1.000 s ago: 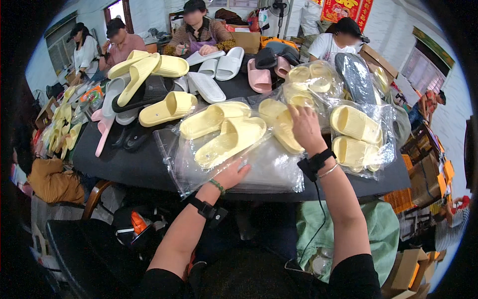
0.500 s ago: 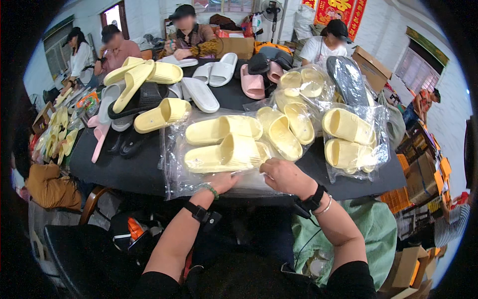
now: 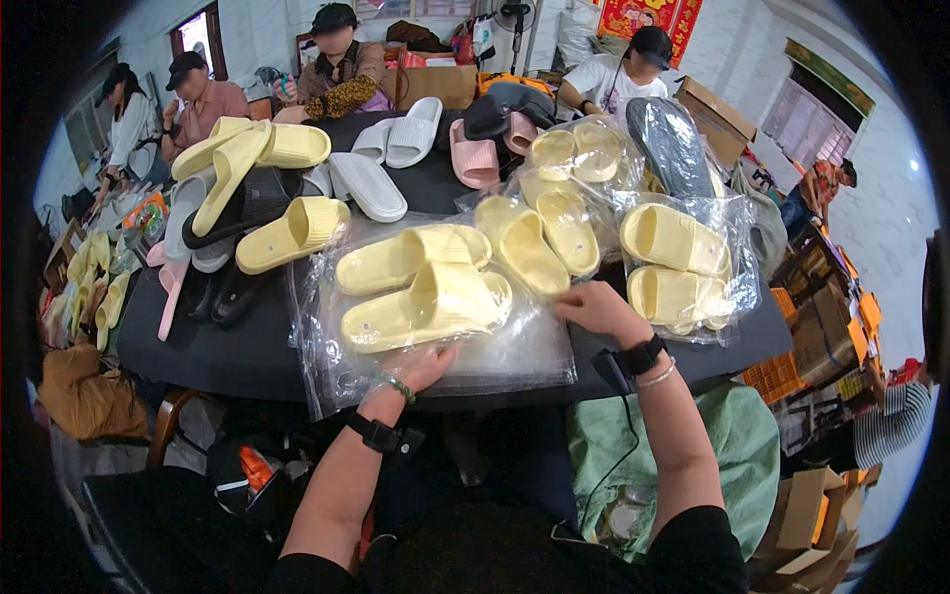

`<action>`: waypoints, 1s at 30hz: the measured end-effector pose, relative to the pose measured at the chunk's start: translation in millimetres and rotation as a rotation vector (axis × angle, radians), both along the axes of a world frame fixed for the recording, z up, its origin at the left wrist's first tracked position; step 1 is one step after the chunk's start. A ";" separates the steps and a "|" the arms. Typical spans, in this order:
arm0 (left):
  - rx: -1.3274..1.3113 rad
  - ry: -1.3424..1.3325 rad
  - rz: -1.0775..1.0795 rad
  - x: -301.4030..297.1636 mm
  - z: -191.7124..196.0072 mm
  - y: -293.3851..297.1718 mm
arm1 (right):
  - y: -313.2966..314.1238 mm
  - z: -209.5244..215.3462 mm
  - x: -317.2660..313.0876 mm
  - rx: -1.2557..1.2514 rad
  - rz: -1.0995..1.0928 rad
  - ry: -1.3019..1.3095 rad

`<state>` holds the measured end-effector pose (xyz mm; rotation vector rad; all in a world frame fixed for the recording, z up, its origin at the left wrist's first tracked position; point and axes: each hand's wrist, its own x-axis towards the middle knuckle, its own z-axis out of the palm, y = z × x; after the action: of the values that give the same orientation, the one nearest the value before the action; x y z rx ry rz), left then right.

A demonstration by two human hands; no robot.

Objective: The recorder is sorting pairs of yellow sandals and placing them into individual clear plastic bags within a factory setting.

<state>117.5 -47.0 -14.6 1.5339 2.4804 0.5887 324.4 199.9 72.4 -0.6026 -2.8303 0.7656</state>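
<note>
A pair of pale yellow slide slippers (image 3: 411, 302) lies in front of me, resting on a clear plastic bag (image 3: 534, 356). My left hand (image 3: 420, 368), a green bead bracelet at its wrist, grips the near slipper at its lower edge; most of its fingers are hidden beneath it. To the right of the pair, my right hand (image 3: 599, 309) is closed, thumb and fingers pinching the bag's edge. Just beyond its fingertips lie more yellow slippers (image 3: 534, 252) in clear plastic. Another bagged yellow pair (image 3: 678, 262) sits to the right of that hand.
Loose yellow, black, grey and pink slippers (image 3: 262, 178) are heaped at the left of the black table (image 3: 228, 356). White slippers (image 3: 414, 134) and a bagged dark slipper (image 3: 668, 148) stand farther back. Several people sit beyond the table. A green sack (image 3: 683, 455) hangs by my right arm.
My right hand has moved right and away from me, from close beside the slippers to the bag's edge. My left hand stays at the near slipper, which tilts slightly more. The whole view has shifted.
</note>
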 end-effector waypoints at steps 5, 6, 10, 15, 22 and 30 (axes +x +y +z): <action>0.091 0.107 0.009 -3.6 -10.6 -3.9 | 21.3 7.9 -57.9 0.026 -0.112 0.171; 0.090 0.109 0.011 -4.7 -16.3 -2.2 | 35.9 3.5 -71.4 0.074 -0.117 0.066; 0.170 0.161 -0.012 -2.4 -14.8 3.2 | 66.6 -30.8 -106.9 -0.101 -0.175 0.220; 0.121 0.133 -0.043 4.0 4.6 0.4 | 65.5 -39.1 -134.0 0.078 -0.073 0.550; 0.142 0.131 -0.014 -1.1 1.6 -4.6 | -6.6 -7.1 -113.0 0.253 -0.336 0.045; -0.018 0.015 -0.010 -12.7 -34.4 4.7 | -14.8 -35.7 -59.3 -0.206 -0.222 0.167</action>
<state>104.8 -42.2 -48.9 1.5491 2.4807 0.5536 265.0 185.1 36.7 -0.8242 -2.5003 1.0187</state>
